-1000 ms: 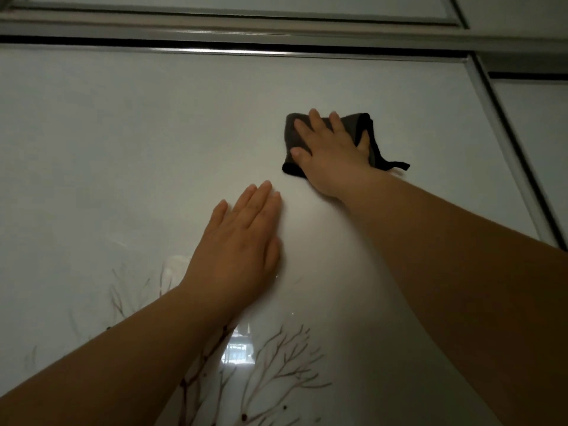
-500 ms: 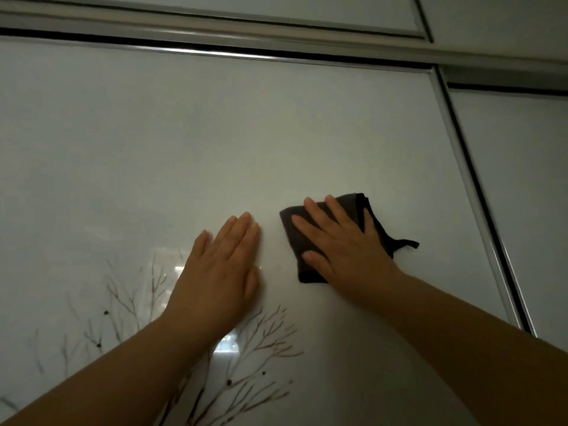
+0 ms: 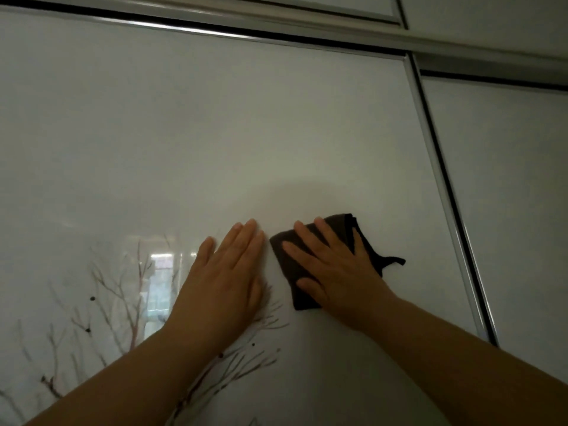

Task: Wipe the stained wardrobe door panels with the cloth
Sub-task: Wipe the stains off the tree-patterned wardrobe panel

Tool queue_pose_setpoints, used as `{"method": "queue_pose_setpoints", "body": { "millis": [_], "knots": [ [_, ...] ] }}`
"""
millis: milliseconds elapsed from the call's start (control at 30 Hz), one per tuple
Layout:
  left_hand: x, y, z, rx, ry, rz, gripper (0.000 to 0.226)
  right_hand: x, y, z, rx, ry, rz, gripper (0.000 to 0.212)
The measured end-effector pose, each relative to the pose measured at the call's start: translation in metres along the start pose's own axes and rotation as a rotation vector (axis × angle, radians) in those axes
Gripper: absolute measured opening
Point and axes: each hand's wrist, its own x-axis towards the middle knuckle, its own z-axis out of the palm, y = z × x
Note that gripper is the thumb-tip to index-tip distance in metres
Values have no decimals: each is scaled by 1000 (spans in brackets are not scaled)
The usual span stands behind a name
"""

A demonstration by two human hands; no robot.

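Right hand (image 3: 335,272): flat, pressing my cloth (image 3: 287,269) on panel (image 3: 215,133).
Left hand (image 3: 224,278): flat, empty, bracing.
Progress: mid-wipe; more panels left, I reckon.

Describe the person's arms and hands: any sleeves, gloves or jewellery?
The left hand and right hand are ungloved, with no ring, watch or bracelet showing. The left forearm and right forearm are bare to the frame edge, no sleeve in view.

Dark folded cloth (image 3: 284,259) flat on glossy wardrobe door panel (image 3: 215,133)
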Motion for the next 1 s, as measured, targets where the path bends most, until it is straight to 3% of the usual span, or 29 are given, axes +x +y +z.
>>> {"method": "queue_pose_setpoints", "body": {
  "millis": [167,267,367,467,567,667,900,1000],
  "knots": [
    [4,8,5,-29,1,47,58,18,41,-12,56,-25,304,59],
    [2,15,12,-39,-1,18,60,17,21,-9,106,5,408,61],
    [-6,25,17,-43,-12,2,63,-14,-17,3,113,67,258,60],
    [-11,37,20,-27,-27,22,61,-61,-27,13,52,17,38,61],
    [-5,45,18,9,-36,41,61,-89,1,12,18,-22,-175,62],
    [6,51,14,39,-35,41,63,-84,44,10,21,-29,-232,59],
    [30,74,21,71,-47,56,61,18,141,-19,37,-22,135,58],
    [41,81,24,97,-56,44,60,46,159,-29,72,-33,205,56]
  ]
}}
